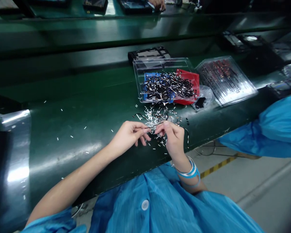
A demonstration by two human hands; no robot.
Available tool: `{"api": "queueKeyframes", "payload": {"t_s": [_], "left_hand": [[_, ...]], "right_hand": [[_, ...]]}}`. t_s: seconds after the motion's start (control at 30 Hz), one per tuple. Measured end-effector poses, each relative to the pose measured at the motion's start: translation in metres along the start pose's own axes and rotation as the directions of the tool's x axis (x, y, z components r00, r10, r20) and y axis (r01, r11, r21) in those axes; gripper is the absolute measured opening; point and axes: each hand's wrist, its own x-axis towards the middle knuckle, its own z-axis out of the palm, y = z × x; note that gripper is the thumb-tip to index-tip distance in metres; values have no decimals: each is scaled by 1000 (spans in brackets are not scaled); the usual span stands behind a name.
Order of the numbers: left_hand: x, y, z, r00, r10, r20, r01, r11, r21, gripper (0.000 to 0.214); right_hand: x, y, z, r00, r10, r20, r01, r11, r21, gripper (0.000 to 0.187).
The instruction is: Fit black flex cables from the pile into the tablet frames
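Note:
My left hand (135, 132) and my right hand (172, 133) pinch a thin dark cable (155, 125) stretched between their fingertips, just above the green table (87, 94). Under and beyond the fingers lie many small white strips (150, 114), mixed with a few loose dark cables (167, 116). Past them stands a clear plastic tray (138, 94), heaped with short black cables with white ends (169, 85). The cable's ends are too small to make out.
A red sheet or bag (195, 79) sticks out of the tray's right side. Beside it are a small clear bag (206, 97) and a stack of clear trays (230, 81). A black case (149, 53) stands behind. At right, a neighbour's blue sleeve (281, 119) reaches the table.

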Motion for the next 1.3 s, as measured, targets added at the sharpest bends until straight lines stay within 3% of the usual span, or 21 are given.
{"api": "queueKeyframes", "payload": {"t_s": [0.1, 0.2, 0.3, 0.4, 0.53, 0.8, 0.93, 1.03, 1.1, 1.2, 1.3], "left_hand": [[0, -1, -1, 1000, 21, -8, -22, 1000, -19, 17], [-3, 1, -1, 998, 66, 17, -66, 998, 15, 21], [-8, 4, 0, 987, 151, 48, -155, 982, 104, 24], [-12, 8, 0, 954, 289, 81, -300, 920, 254, 24], [-13, 9, -4, 884, 432, 181, -465, 764, 447, 27], [-13, 12, -14, 808, 475, 347, -587, 603, 541, 30], [-14, 16, -15, 798, 460, 389, -599, 537, 594, 32], [-14, 17, -17, 821, 428, 377, -571, 605, 555, 30], [-13, 18, -19, 868, 369, 332, -493, 717, 493, 28], [-13, 19, -21, 943, 236, 233, -315, 857, 407, 29], [-11, 19, -21, 978, 148, 144, -187, 932, 311, 29]], "right_hand": [[-6, -6, -1, 984, -175, -46, 170, 980, -99, 31], [-9, -10, 1, 922, -378, -85, 347, 903, -252, 11], [-7, -11, 2, 884, -466, -51, 420, 835, -356, 16], [-4, -11, 0, 912, -410, -12, 389, 872, -297, 14], [-1, -12, -6, 957, -276, 91, 287, 946, -147, 13], [5, -8, -16, 962, -115, 246, 101, 992, 70, 8], [6, -5, -15, 945, -140, 294, 105, 986, 132, 8], [8, 0, -12, 951, -189, 246, 185, 982, 38, 12], [10, 9, -11, 965, -218, 145, 242, 955, -172, 14], [14, 23, -15, 963, -263, 56, 257, 839, -480, 20], [15, 29, -20, 966, -250, 68, 241, 769, -592, 25]]}}
